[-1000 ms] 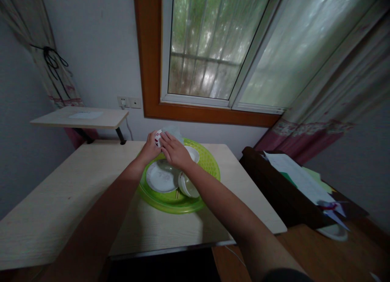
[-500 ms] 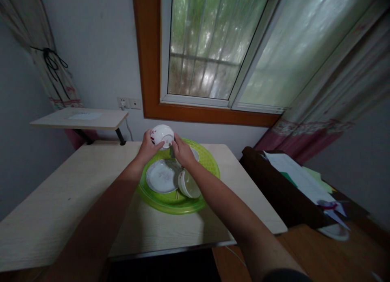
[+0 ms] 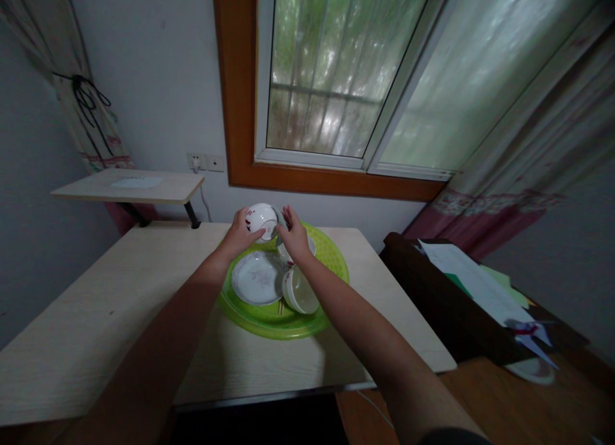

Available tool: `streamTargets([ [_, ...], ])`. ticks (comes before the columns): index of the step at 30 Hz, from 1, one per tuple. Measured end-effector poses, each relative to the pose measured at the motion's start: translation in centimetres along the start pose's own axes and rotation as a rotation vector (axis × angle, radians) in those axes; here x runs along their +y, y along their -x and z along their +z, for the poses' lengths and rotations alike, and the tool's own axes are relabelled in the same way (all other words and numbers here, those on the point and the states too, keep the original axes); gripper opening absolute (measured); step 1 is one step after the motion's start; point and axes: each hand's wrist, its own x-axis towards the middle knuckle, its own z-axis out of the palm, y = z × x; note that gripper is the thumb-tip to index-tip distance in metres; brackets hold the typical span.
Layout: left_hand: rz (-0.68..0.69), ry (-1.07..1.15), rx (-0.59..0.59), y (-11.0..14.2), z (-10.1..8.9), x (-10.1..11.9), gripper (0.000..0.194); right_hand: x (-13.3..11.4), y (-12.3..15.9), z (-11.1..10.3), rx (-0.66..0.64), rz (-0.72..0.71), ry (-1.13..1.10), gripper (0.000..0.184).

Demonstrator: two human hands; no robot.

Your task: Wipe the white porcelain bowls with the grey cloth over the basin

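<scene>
My left hand [image 3: 237,235] grips a white bowl [image 3: 260,221] with red markings by its left side. The bowl is tipped, its foot ring facing me, above the far part of a round green tray [image 3: 269,330]. At the bowl's right side is my right hand [image 3: 294,239], pinching a thin grey-green piece that looks like cloth [image 3: 278,215] against it. On the tray lies a white plate [image 3: 257,278]. A second bowl [image 3: 302,292] rests on its side beside the plate, and another white bowl [image 3: 286,253] is partly hidden behind my right hand.
The tray stands on a pale wooden table [image 3: 144,291]. A small raised shelf [image 3: 129,186] is at the back left, near wall sockets [image 3: 205,162]. Right of the table is a dark brown piece of furniture [image 3: 432,298] with papers [image 3: 471,282] on it.
The bowl has moved slightly right and down between my hands. My right hand's fingers have lifted and turned upward along its side, and the grey-green cloth now shows there.
</scene>
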Motion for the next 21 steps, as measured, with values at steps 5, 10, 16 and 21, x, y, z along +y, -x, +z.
streamTargets([
  [5, 0.023, -0.001, -0.018, 0.2, 0.0, 0.5, 0.077, -1.5, 0.1, -0.9, -0.009, -0.082, 0.089, 0.043],
  [10, 0.072, -0.022, -0.032, 0.3, -0.1, 0.7, 0.077, -1.5, -0.1, -1.3, 0.007, -0.066, 0.156, 0.036],
  [16, 0.158, -0.09, -0.106, 0.6, -0.5, 1.1, 0.076, -0.4, -0.4, -1.5, 0.028, 0.038, 0.172, 0.036],
  [21, 0.188, -0.136, -0.133, 0.8, -0.6, 1.8, 0.075, -0.9, -0.3, -1.7, -0.018, -0.048, 0.238, 0.038],
])
